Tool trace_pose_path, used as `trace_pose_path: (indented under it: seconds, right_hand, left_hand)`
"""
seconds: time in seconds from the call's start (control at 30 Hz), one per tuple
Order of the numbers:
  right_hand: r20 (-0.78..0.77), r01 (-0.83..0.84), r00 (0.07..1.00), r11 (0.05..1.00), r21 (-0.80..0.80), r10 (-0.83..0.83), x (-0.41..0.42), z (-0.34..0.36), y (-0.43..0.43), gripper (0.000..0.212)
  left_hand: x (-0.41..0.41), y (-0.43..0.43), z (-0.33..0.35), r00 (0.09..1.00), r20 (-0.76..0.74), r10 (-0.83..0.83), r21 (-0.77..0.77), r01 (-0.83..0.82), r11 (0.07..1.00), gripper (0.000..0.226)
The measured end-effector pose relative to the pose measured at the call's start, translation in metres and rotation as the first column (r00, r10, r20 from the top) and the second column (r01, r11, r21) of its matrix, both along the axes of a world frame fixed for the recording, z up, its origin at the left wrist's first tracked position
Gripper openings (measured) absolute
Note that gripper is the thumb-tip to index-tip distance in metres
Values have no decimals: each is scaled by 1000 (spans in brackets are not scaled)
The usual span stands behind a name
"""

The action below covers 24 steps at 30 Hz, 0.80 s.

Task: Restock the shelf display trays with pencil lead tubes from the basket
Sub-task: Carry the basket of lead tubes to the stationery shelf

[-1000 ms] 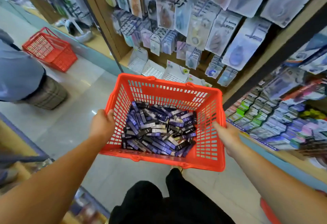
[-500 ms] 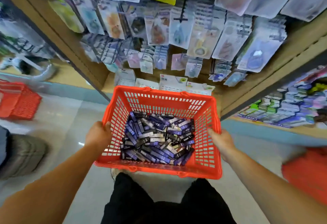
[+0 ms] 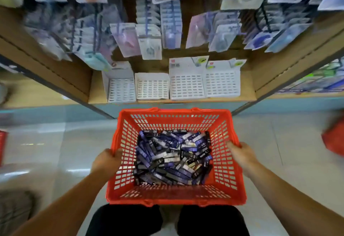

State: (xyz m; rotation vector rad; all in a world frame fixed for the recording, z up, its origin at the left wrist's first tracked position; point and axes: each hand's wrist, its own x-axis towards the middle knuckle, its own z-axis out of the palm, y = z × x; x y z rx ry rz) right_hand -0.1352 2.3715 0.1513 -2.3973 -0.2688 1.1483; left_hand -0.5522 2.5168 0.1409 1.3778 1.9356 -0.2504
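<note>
I hold a red plastic basket (image 3: 175, 197) in front of me above the floor. My left hand (image 3: 107, 159) grips its left rim and my right hand (image 3: 242, 153) grips its right rim. A heap of dark blue and black pencil lead tubes (image 3: 173, 159) fills its bottom. On the low wooden shelf just beyond the basket stand several white display trays (image 3: 186, 86) with rows of slots that look empty.
Blister packs (image 3: 149, 36) hang on pegs above the trays. Wooden shelf side panels (image 3: 55, 64) angle in on both sides. Another red basket (image 3: 335, 140) shows at the right edge, a red object (image 3: 2, 146) at the left. My dark trousers (image 3: 167, 220) are below.
The view has swung left to face the shelf squarely. The white trays now sit straight ahead of the basket. Both hands keep their grip on the rims.
</note>
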Motion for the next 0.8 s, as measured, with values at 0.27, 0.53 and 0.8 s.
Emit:
trace_pose_path:
  seconds: [0.27,0.53,0.8]
  right_hand:
    - [81,37,996,999,20,-38,-6,-185,25,45]
    - [238,61,969,998,30,-66,9,-297,45,57]
    - [336,34,942,998,-54,-14,36,-320,60,57]
  left_hand:
    - [5,17,-196,995,91,47,18,-49,999,44]
    - [27,52,-293,991,107,-78,120,65,991,56]
    - [53,63,-319,961,259,-94,104,69,992,43]
